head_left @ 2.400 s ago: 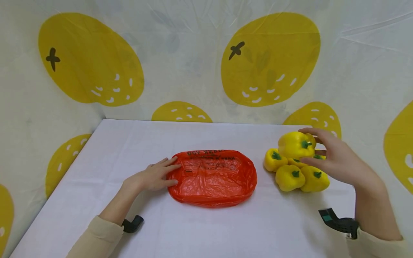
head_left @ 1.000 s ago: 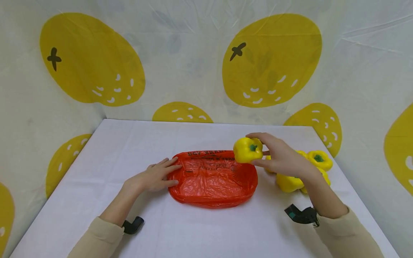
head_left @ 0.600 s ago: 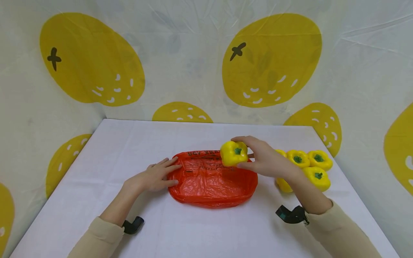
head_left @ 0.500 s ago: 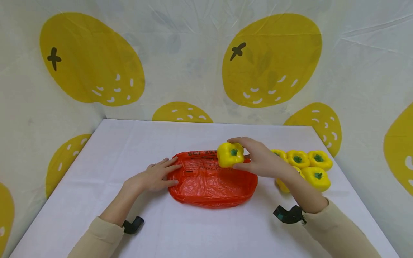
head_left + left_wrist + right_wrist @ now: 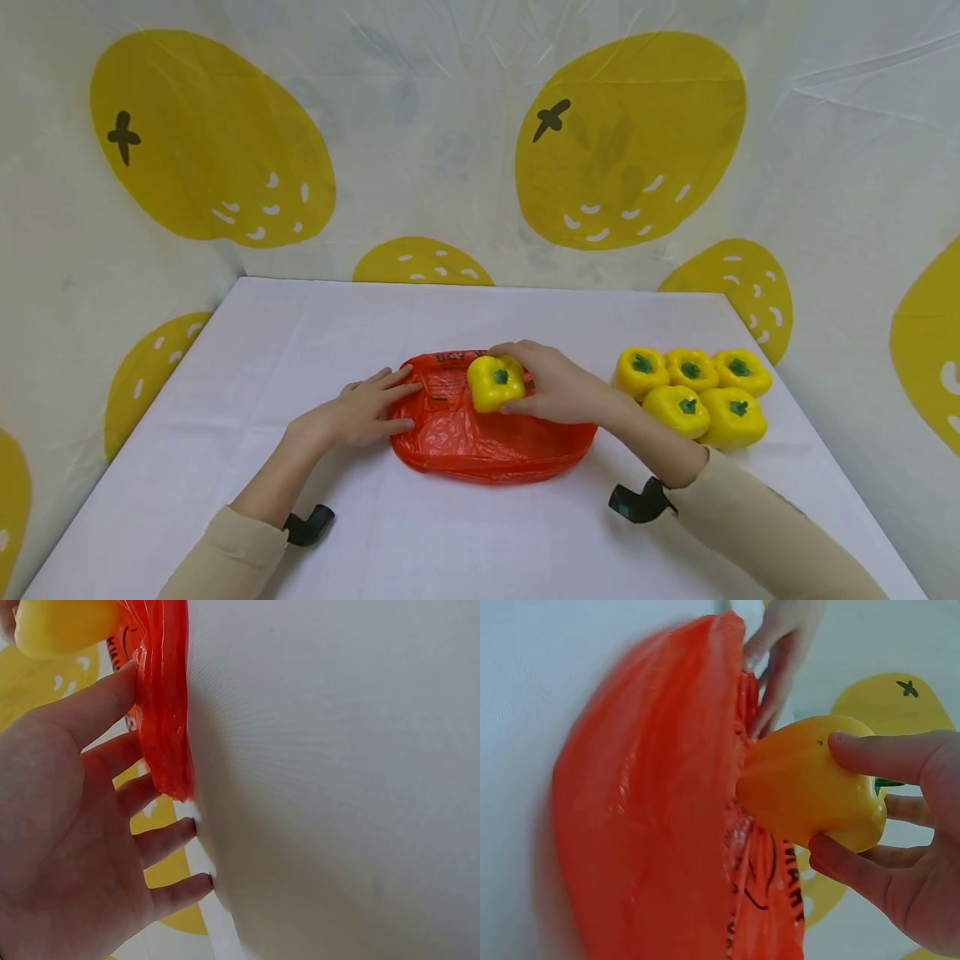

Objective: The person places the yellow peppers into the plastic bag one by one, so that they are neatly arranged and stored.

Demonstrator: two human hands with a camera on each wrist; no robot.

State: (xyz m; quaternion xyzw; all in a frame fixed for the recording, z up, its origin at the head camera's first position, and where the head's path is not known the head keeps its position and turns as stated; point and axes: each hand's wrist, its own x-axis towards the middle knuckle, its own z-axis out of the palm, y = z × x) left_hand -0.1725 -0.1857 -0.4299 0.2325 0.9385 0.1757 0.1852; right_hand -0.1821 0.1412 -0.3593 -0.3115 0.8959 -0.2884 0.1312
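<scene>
"Four things to place on the white table (image 5: 450, 537), left to right: where do we begin?"

"With our left hand (image 5: 367, 411). Its fingers are spread, nearly straight, resting against the left end of the red bag (image 5: 491, 450) and gripping nothing."

"And how does that bag lie?"

"As a wide oval, its long axis running left to right, its opening facing up. It's thin, glossy plastic, crinkled throughout, with black print along the far side."

"Where's the yellow pepper (image 5: 489, 392) we're holding?"

"Over the bag, between our hands, clamped by the curled fingers of our right hand (image 5: 558, 383). That's the nearer hand; the other sits just to the pepper's left. Its blunt end points toward the bag, its green stem (image 5: 500, 377) back toward our palm. Whether pepper and plastic touch, we can't tell."

"What's farthest right?"

"Five more peppers (image 5: 693, 383), close together beside the bag: smooth, shiny, rounded into lobes, three behind and two in front, each showing its stubby stem."
</scene>
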